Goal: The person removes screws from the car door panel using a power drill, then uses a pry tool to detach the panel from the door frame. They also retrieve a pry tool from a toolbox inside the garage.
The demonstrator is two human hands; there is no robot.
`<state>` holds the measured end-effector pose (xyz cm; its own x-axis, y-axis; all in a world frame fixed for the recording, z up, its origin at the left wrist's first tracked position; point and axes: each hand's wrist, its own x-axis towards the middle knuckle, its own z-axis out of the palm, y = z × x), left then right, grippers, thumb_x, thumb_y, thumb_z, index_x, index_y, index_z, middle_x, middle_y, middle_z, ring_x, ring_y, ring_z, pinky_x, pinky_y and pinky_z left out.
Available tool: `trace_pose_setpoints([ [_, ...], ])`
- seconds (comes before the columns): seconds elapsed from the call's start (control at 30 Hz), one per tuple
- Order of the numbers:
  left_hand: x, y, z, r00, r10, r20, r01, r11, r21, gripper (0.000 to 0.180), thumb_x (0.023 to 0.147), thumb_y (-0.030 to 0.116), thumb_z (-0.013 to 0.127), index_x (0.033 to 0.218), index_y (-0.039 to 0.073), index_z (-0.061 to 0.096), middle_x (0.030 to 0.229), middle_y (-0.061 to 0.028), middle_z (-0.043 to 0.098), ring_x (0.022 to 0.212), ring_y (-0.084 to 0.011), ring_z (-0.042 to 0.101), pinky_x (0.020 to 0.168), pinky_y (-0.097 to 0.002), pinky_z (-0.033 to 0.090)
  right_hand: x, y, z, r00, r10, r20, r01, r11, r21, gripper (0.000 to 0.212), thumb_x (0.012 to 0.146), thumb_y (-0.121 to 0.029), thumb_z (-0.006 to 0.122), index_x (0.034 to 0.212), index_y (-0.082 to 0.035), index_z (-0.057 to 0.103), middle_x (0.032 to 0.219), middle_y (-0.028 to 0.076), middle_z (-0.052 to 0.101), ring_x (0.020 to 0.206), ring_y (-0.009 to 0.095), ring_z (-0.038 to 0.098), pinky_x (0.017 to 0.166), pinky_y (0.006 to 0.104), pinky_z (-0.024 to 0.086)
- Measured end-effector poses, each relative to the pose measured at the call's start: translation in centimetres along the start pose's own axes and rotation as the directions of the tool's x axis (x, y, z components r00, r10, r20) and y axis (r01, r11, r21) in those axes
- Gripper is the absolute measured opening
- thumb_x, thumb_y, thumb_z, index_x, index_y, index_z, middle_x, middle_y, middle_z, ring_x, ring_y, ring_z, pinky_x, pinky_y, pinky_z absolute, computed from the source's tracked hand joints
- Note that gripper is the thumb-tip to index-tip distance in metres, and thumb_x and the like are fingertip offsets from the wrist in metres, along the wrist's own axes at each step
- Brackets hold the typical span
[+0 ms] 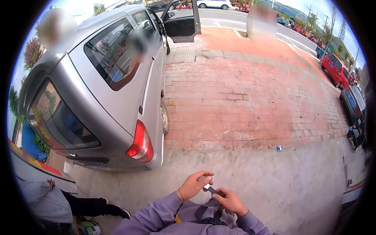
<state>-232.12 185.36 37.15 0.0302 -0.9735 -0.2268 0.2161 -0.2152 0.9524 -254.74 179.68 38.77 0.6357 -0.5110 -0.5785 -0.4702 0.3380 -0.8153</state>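
Note:
Low in the middle of the head view, both hands meet in front of my body. My right hand [231, 201] pinches a small dark grey, slim piece with a pale, shiny end [211, 190]; its exact kind is too small to tell. Just above its pale end is my left hand [194, 185], thumb and fingers curled together. Whether the left fingertips hold something of their own is hidden. Purple-grey sleeves [156, 213] cover my forearms, and a thin cord rings the left wrist.
A silver van [113, 102] stands at left, its front side door [182, 23] swung open. Beside me at lower left is a person in dark trousers [88, 203]. A small blue-and-white packet [279, 148] lies on the concrete. Red paving [235, 98] leads to a road; a red car [336, 70] is parked right.

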Motion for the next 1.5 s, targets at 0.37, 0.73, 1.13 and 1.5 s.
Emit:
trace_pose_setpoints([
  [0.37, 43.9, 24.2, -7.9, 0.414, 0.858, 0.304, -0.773, 0.155, 0.615, 0.047, 0.087, 0.013, 0.078, 0.13, 0.003, 0.063, 0.103, -0.0089, 0.064, 0.081, -0.0182, 0.065, 0.069, -0.0301, 0.054, 36.4, -5.8, -34.8, 0.816, -0.188, -0.547, 0.123, 0.98, -0.154, 0.021, 0.095, -0.019, 0.073, 0.101, 0.0, 0.07, 0.075, 0.002, 0.065, 0.07, 0.01, 0.059, 0.062, 0.0302, 0.048],
  [0.73, 92.2, 40.1, -12.0, -0.083, 0.92, 0.383, -0.773, -0.302, 0.557, 0.02, 0.062, 0.022, 0.064, 0.067, 0.004, 0.056, 0.073, -0.0052, 0.05, 0.063, -0.0204, 0.048, 0.053, -0.0334, 0.038, 61.4, -3.2, -64.3, 0.526, 0.718, -0.456, -0.793, 0.608, 0.043, 0.04, 0.1, -0.029, 0.063, 0.135, -0.011, 0.062, 0.128, 0.017, 0.061, 0.121, 0.027, 0.056, 0.1, 0.0371, 0.045],
  [1.13, 132.2, 55.2, -40.9, 0.401, 0.842, 0.362, -0.768, 0.094, 0.633, 0.024, 0.076, 0.009, 0.069, 0.1, 0.005, 0.064, 0.095, -0.0086, 0.063, 0.075, -0.0195, 0.061, 0.063, -0.031, 0.05, 125.1, -70.7, -88.6, 0.917, -0.165, -0.363, 0.08, 0.968, -0.238, 0.028, 0.103, -0.013, 0.058, 0.13, -0.003, 0.057, 0.063, 0.005, 0.057, 0.046, 0.016, 0.058, 0.041, 0.0321, 0.045],
  [1.5, 166.6, 44.5, -80.0, 0.966, 0.044, -0.253, 0.12, 0.794, 0.595, 0.032, 0.093, 0.012, 0.059, 0.123, 0.006, 0.066, 0.09, -0.0094, 0.069, 0.077, -0.0234, 0.067, 0.071, -0.0337, 0.053, 159.2, -86.4, -84.5, 0.943, -0.23, -0.242, 0.161, 0.949, -0.271, 0.022, 0.103, -0.016, 0.059, 0.118, -0.001, 0.065, 0.069, 0.001, 0.059, 0.058, 0.008, 0.053, 0.052, 0.027, 0.044],
])
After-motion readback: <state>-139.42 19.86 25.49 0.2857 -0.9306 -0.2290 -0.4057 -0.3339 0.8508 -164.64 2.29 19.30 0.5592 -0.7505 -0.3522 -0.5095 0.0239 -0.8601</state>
